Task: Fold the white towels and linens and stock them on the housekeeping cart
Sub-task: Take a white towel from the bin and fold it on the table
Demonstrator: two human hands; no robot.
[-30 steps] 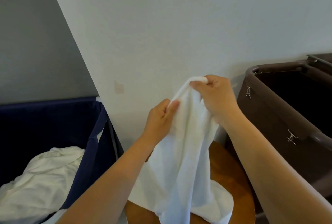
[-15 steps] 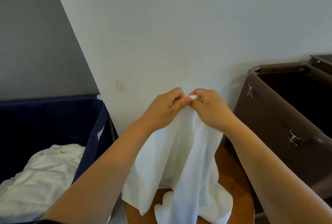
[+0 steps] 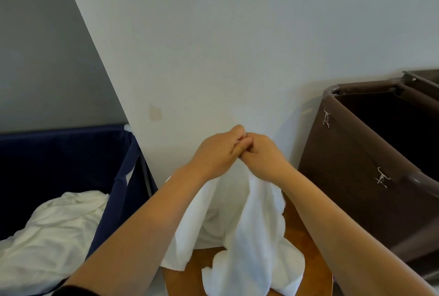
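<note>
The towel (image 3: 240, 236) hangs in front of the wall (image 3: 237, 46), held up by its top edge, and drapes in two loose falls. Its lower end lies crumpled on a round wooden stool (image 3: 308, 269). The left hand (image 3: 213, 153) and right hand (image 3: 263, 155) meet knuckle to knuckle at the top. Both have their fingers curled and pinch the cloth, though the pinched corners are hidden inside the fingers.

Both forearms cross the lower view and cover part of the towel and stool. To the left stands a navy hamper (image 3: 71, 153) with a heap of white linens (image 3: 54, 229) in it. To the right, just beside the stool, is the brown cart (image 3: 356, 177), its bin dark inside, with two metal clips (image 3: 326, 118) on its near side.

A second ago the hands were apart, the right one higher; they have since come together. The bit of white that showed between them half a second ago is now covered.
</note>
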